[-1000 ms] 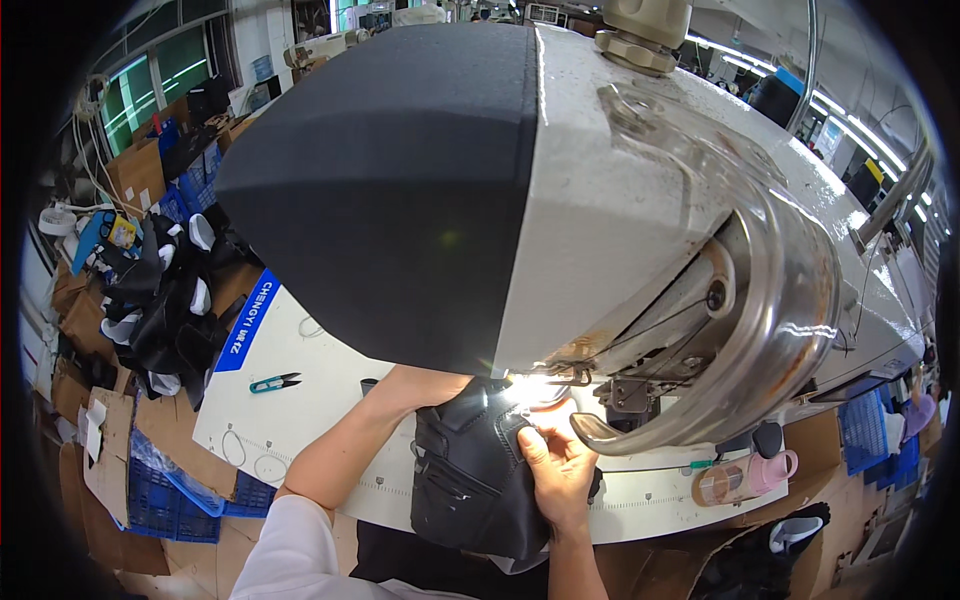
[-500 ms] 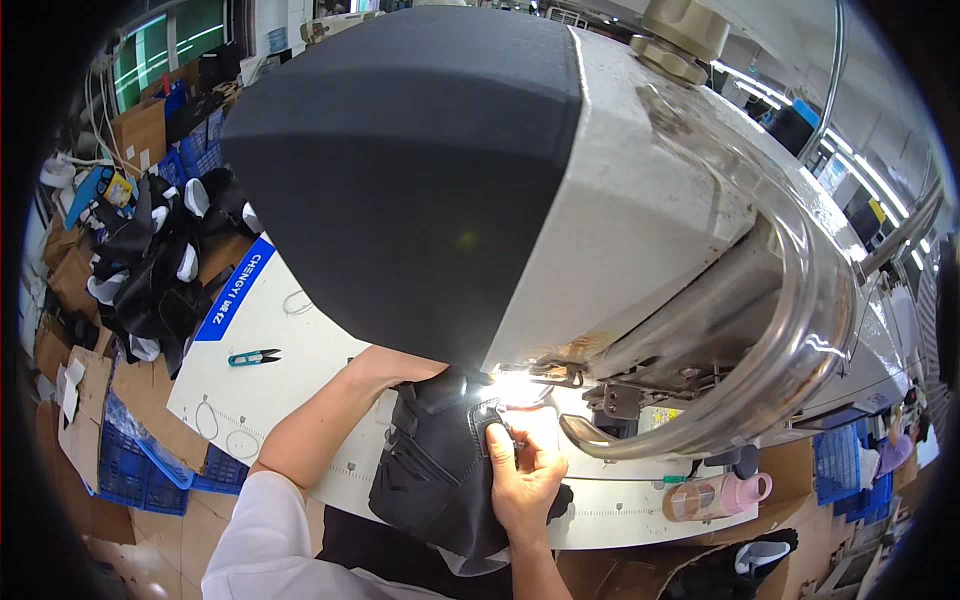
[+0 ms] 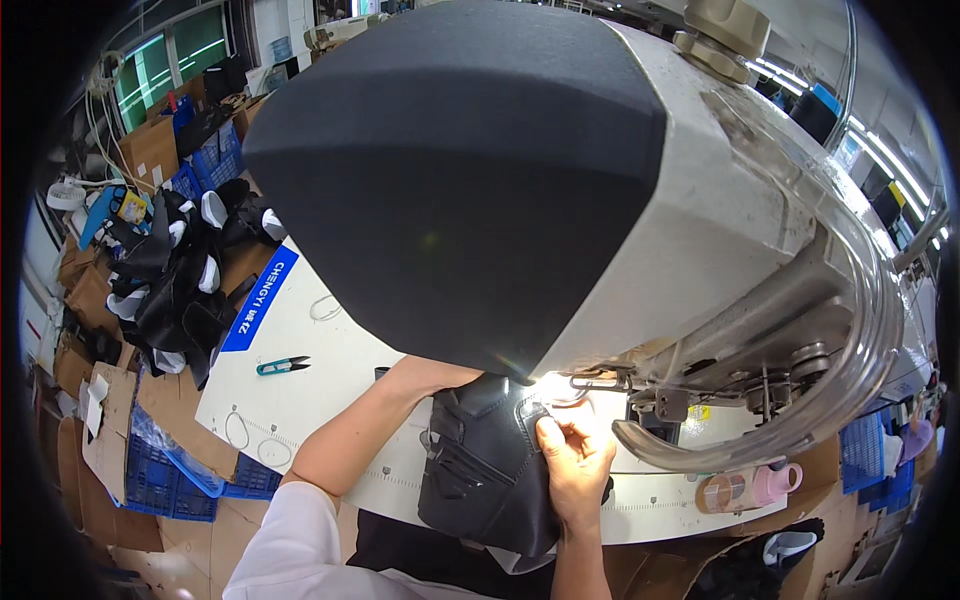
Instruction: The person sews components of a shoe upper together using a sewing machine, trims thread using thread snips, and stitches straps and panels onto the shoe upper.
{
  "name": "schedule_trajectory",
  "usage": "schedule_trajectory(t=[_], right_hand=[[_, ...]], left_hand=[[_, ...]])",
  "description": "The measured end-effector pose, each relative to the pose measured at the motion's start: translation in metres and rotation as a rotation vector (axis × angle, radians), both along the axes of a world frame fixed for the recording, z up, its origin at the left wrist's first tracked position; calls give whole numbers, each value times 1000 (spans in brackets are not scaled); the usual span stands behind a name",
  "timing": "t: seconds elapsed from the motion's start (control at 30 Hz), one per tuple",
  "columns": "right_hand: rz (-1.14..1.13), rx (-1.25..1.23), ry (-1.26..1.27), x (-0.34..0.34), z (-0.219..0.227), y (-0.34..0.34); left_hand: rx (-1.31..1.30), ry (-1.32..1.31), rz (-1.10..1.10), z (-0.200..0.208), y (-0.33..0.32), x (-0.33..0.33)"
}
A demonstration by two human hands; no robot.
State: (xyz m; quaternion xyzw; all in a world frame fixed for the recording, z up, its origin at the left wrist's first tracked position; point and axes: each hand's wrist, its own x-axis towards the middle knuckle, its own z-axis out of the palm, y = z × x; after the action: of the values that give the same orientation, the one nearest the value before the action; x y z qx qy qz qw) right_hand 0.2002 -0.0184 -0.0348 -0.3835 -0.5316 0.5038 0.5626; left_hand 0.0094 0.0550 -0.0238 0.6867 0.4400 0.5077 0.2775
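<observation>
A black leather piece with stitched panels and slits, apparently a shoe upper (image 3: pixel 490 470), lies over the front edge of the table beneath a sewing machine (image 3: pixel 480 200). My right hand (image 3: pixel 578 455) is closed at its right side, thumb and bent fingers pinching the edge beside a bright lamp glow. My left forearm reaches in from the lower left, and the wrist of my left hand (image 3: pixel 445 373) passes behind the upper and under the machine's dark cover. That hand's fingers are hidden. Glare and the machine head conceal the stitching point.
Teal thread snips (image 3: pixel 283 366) and loose thread loops lie on the white table (image 3: pixel 350 400). A pink-capped bottle (image 3: pixel 750 488) stands at the right. Black shoe uppers with white linings (image 3: pixel 175 275) are heaped at the left, above blue crates (image 3: pixel 165 480). A clear curved guard (image 3: pixel 740 458) juts near my right hand.
The whole view has shifted, so machine, table and hands appear further right. My right hand stays at the upper's edge, its fingers curled a little more.
</observation>
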Motion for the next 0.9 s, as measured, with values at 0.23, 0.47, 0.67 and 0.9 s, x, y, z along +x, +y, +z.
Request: schedule_trajectory(t=[0.23, 0.47, 0.67, 0.9], right_hand=[[-19, -9, 1, -1, 3, 1], [-127, -172, 85, -6, 0, -2], [-145, -135, 41, -6, -6, 1], [-179, -42, -110, -1, 1, 7]], left_hand=[[-22, -128, -4, 3, 1, 4], [-41, -281, -9, 5, -2, 0], [-49, -407, -14, 6, -4, -3], [-85, -509, 6, 12, -1, 8]])
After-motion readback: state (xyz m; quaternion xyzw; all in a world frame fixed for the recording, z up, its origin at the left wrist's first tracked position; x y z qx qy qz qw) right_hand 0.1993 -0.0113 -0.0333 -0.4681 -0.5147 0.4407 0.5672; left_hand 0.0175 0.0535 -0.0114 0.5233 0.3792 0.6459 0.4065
